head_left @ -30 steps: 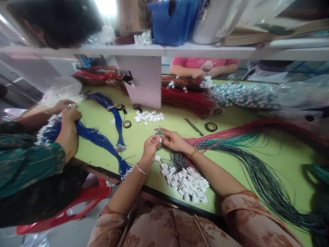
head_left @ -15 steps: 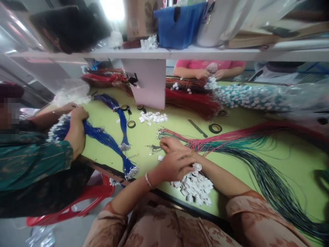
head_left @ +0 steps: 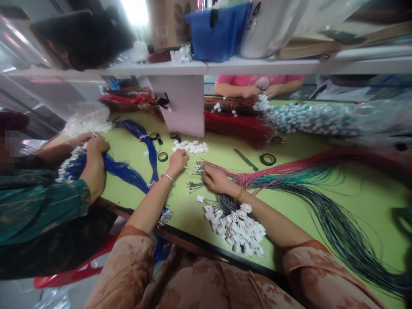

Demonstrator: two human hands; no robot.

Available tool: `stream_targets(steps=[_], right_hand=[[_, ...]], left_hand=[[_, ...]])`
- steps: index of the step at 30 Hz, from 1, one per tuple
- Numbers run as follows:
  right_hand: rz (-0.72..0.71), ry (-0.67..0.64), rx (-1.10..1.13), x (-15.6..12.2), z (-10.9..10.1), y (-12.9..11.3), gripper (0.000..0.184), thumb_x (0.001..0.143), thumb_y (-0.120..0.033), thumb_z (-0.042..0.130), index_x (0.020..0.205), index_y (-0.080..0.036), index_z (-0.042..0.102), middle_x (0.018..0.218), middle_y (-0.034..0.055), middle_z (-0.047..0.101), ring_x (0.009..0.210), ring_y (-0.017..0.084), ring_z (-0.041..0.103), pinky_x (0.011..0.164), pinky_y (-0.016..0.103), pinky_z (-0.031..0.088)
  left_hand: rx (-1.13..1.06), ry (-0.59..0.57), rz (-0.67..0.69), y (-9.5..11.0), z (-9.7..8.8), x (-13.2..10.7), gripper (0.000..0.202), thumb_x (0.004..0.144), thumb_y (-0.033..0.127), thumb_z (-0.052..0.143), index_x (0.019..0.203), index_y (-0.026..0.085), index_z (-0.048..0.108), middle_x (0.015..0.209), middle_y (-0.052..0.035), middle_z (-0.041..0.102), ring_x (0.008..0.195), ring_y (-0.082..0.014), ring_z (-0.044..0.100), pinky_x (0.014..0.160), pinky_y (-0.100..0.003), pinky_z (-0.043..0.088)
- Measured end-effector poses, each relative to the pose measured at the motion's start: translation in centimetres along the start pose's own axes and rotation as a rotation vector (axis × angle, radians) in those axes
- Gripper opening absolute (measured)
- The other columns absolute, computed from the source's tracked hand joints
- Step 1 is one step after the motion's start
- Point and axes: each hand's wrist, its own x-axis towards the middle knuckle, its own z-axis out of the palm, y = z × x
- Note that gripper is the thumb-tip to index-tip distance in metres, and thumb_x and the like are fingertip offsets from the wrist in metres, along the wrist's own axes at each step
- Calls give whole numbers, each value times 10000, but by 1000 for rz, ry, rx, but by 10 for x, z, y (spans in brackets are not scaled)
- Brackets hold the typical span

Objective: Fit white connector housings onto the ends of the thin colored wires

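Note:
My left hand [head_left: 179,162] is closed at the near edge of a small pile of white plastic connectors [head_left: 198,148]. A thin wire end shows just below its fingertips; what the fingers hold is hidden. My right hand [head_left: 216,180] has its fingers curled round thin wires, whose metal-tipped ends [head_left: 195,185] stick out to the left. Beside it runs a long bundle of red, green and black wires [head_left: 257,178]. Under my right wrist lies a heap of white connectors [head_left: 240,229] with wires attached, and a single white connector [head_left: 200,198] lies to its left.
Black tape rolls [head_left: 268,159] and a flat dark blade-like strip [head_left: 245,159] lie on the green table [head_left: 296,154]. At left, a co-worker's hands [head_left: 96,146] handle blue wires [head_left: 125,171]. Across the table, another person works below a shelf [head_left: 257,67] with a blue bin [head_left: 219,34].
My left hand has moved from over my right wrist, up and left to the small connector pile. The connector heap is now uncovered. My right hand has stayed near the wire ends.

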Motion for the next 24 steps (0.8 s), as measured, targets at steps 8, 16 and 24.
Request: stream_targets(steps=[8, 16, 24], right_hand=[[114, -26, 15, 4, -8, 4, 94, 863, -202, 429, 792, -187, 489, 771, 48, 580, 669, 161, 463, 651, 273, 344], [244, 176, 655, 9, -8, 7, 155, 803, -332, 520, 787, -178, 521, 734, -6, 569, 654, 120, 484, 630, 243, 392], [227, 279, 883, 12, -25, -7, 184, 760, -345, 619, 790, -170, 571, 670, -24, 565, 578, 103, 475, 590, 250, 407]], left_hand=[[-58, -80, -51, 10, -32, -22, 89, 698, 91, 676, 674, 171, 644, 684, -67, 594, 656, -180, 506, 680, -309, 389], [9, -486, 127, 27, -12, -54, 196, 656, 135, 709, 843, 178, 747, 792, -72, 691, 640, -184, 580, 635, -294, 439], [408, -516, 277, 31, 32, -73, 199, 733, 134, 606, 910, 147, 695, 1009, -120, 690, 918, -246, 621, 861, -345, 469]])
